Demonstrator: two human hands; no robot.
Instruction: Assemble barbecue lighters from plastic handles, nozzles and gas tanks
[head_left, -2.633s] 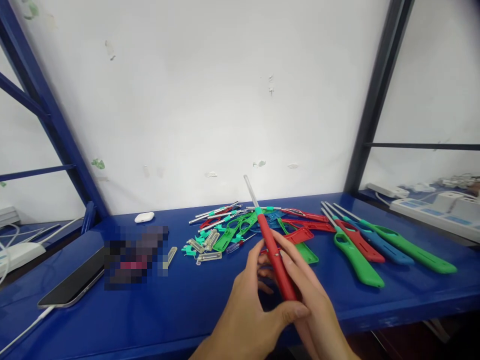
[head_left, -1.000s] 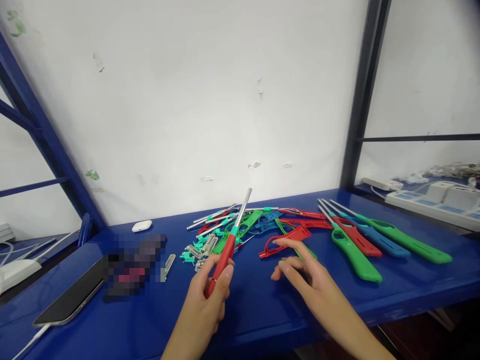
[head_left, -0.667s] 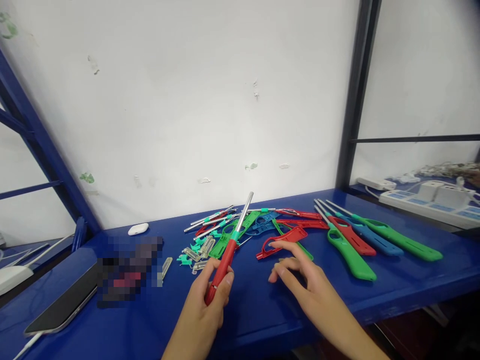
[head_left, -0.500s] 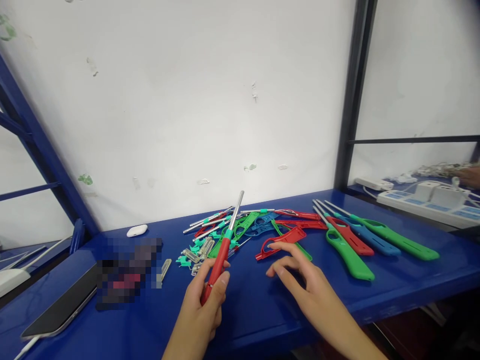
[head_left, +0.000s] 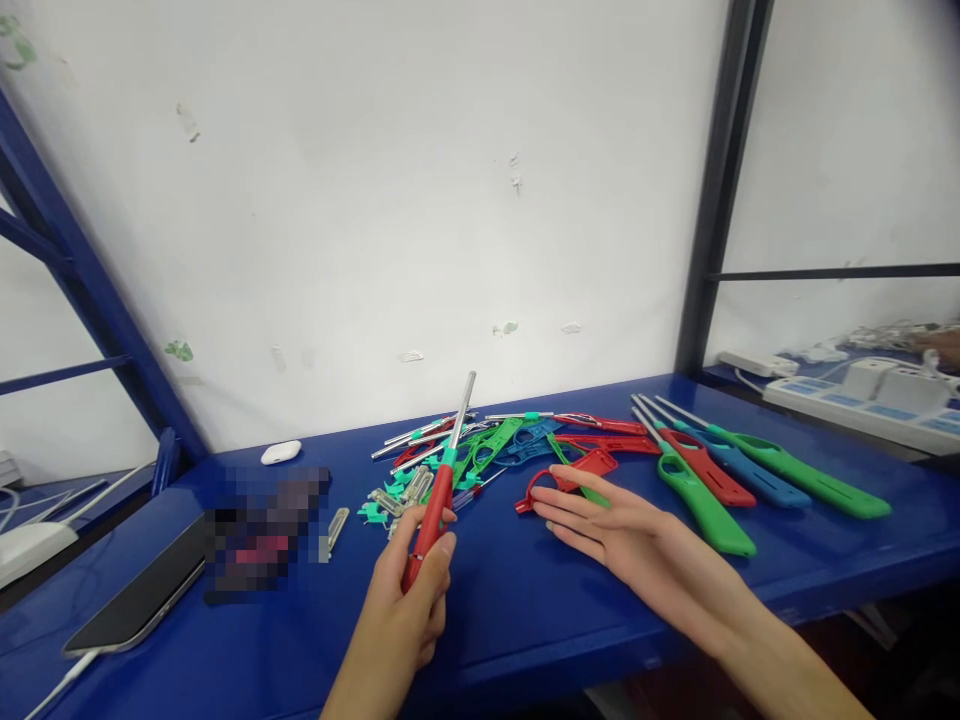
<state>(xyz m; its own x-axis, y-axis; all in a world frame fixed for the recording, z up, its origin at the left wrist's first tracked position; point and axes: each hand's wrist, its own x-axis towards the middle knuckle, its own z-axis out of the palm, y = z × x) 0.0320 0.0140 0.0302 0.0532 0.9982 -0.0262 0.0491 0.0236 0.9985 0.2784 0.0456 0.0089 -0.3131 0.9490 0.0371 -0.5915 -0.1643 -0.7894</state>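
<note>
My left hand (head_left: 409,590) is closed round the red handle of a long lighter (head_left: 436,495) whose metal tube points up and away. My right hand (head_left: 611,525) lies open, fingers stretched out toward the left, just above the blue shelf (head_left: 525,610). Its fingertips are beside a red handle shell (head_left: 577,468). Behind both hands lies a heap of loose lighter parts (head_left: 465,450): green, red and blue shells, metal tubes, small teal pieces.
Several finished lighters (head_left: 720,470) lie side by side at the right. A phone (head_left: 135,600) on a cable and a blurred patch sit at the left, a white earbud case (head_left: 281,452) by the wall. Power strips (head_left: 855,395) rest beyond the dark post (head_left: 709,240).
Both hands held the red lighter 2.6 s ago; my right hand has since let go. Its curled fingers have stretched out flat, and the lighter has tilted more upright in my left hand.
</note>
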